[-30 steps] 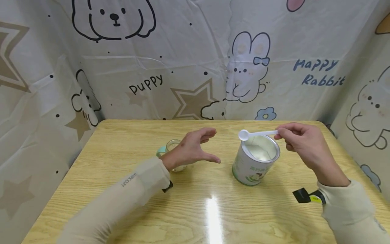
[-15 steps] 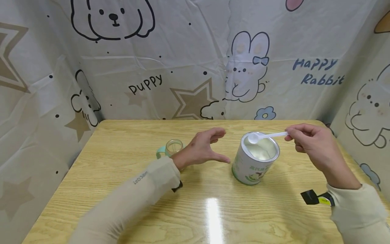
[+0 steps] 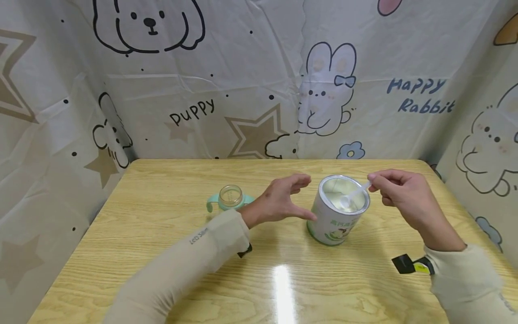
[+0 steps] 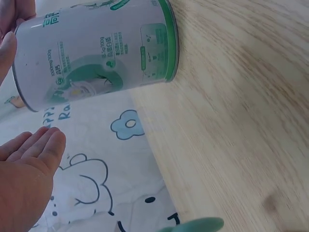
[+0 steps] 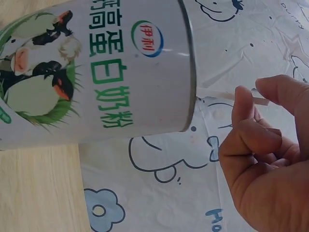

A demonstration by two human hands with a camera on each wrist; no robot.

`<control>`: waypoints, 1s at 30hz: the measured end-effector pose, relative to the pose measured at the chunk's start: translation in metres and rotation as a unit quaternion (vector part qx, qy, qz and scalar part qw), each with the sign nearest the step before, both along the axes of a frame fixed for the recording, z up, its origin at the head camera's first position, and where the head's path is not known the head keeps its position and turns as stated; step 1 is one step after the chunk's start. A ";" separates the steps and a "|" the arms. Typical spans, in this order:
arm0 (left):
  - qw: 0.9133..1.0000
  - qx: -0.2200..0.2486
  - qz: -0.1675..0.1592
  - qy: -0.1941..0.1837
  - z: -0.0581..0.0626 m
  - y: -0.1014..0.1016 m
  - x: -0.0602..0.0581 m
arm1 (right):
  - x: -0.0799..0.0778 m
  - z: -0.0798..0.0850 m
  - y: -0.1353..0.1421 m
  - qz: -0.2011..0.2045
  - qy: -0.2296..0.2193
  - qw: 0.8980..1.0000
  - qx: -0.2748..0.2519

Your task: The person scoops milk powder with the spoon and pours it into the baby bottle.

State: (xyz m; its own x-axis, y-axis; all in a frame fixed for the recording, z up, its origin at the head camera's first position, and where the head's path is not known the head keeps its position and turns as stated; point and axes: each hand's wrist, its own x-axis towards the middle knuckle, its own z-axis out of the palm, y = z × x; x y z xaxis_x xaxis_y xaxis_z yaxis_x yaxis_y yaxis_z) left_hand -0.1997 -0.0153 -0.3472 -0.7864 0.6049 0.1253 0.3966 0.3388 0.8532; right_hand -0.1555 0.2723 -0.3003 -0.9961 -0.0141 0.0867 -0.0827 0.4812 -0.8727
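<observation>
A white and green milk powder can [image 3: 333, 227] stands with its top uncovered on the table, pale powder inside. My right hand [image 3: 400, 193] pinches the handle end of a white plastic measuring scoop [image 3: 356, 192]; its bowl dips inside the can, over the powder. In the right wrist view the scoop's handle [image 5: 217, 94] crosses the can's rim, and the bowl is hidden. My left hand [image 3: 283, 200] is spread with thumb and fingers apart, on the can's left side, thumb tip right at its wall. The left wrist view shows the can's label [image 4: 91, 63] just past the fingers.
Behind my left forearm stands a clear baby bottle [image 3: 231, 196] without a cap, with mint-green handles [image 3: 212, 202]. The wood-grain table [image 3: 162, 189] ends at a cloth backdrop [image 3: 251, 67] printed with cartoon animals, which also rises on both sides.
My left hand has moved right, up to the can, uncovering more of the bottle. The scoop has gone from above the rim down into the can, its handle now tilted.
</observation>
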 end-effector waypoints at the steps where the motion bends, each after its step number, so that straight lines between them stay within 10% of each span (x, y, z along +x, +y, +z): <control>1: 1.000 -0.001 -0.001 -0.001 0.000 0.001 0.000 | -0.001 -0.001 -0.001 0.000 -0.001 1.000 0.001; 30: 0.998 0.057 -0.013 0.035 -0.007 0.027 0.000 | -0.008 -0.010 -0.024 -0.024 0.033 0.985 0.169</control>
State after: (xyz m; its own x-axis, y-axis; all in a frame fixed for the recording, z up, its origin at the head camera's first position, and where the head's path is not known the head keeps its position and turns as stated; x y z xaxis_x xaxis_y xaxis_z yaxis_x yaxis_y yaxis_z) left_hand -0.2002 0.0119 -0.3546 -0.7575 0.6038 0.2484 0.4641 0.2304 0.8553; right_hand -0.1631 0.2481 -0.3100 -0.9886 -0.0058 0.1505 -0.1041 0.7486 -0.6548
